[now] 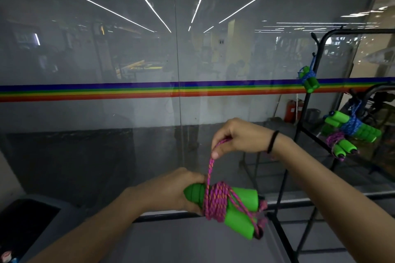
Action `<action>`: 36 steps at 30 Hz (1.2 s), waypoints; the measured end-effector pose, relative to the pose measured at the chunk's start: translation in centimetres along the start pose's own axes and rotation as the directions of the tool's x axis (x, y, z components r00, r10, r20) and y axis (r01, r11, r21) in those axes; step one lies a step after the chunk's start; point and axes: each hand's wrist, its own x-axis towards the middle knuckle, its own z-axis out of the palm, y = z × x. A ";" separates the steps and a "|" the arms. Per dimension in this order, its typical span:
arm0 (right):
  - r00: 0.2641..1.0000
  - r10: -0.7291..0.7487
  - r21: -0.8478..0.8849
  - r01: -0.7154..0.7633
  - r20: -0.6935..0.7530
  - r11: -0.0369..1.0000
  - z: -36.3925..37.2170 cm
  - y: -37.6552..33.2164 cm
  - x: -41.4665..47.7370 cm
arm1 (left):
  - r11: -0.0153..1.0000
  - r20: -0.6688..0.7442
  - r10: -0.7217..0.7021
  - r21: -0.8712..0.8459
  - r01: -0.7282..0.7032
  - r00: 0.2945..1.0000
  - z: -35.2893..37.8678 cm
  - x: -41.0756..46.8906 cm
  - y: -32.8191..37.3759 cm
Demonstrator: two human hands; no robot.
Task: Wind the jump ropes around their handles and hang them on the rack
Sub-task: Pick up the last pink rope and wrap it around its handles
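Green foam handles (235, 209) sit clenched in my left hand (177, 190), pink braided rope (215, 198) coiled round them. My right hand (239, 136) pinches the last loop taut; I'd keep tension, tuck it, then reach the black metal rack (316, 83).

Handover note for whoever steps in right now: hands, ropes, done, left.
Left hand: grip shut on the green handles, held together in front of the body.
Right hand: grip shut on the loose loop of the pink rope, pulled up taut above the bundle.
Rope: several turns already wound around the handles; not yet secured.
Rack, to the right: three wound ropes hang on it, an upper blue one, a lower blue one and a pink one under it.
Left: finish the wrap, secure it, hang this rope on the rack.
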 end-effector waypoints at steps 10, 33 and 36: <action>0.962 0.196 0.165 -0.166 -0.188 0.972 5.7 2.2 -0.2 | 0.604 -0.442 -0.590 -0.797 0.006 0.675 -1.3 1.3 -1.5; 0.976 -0.020 0.354 -0.059 0.216 0.933 1.3 -1.7 0.4 | 0.917 0.055 -0.168 -0.358 0.176 0.984 -0.6 0.1 2.2; 0.949 0.068 0.509 -0.225 0.308 0.831 2.3 -0.4 0.7 | 0.779 -0.049 -0.202 -0.613 0.130 0.978 -0.7 0.5 2.4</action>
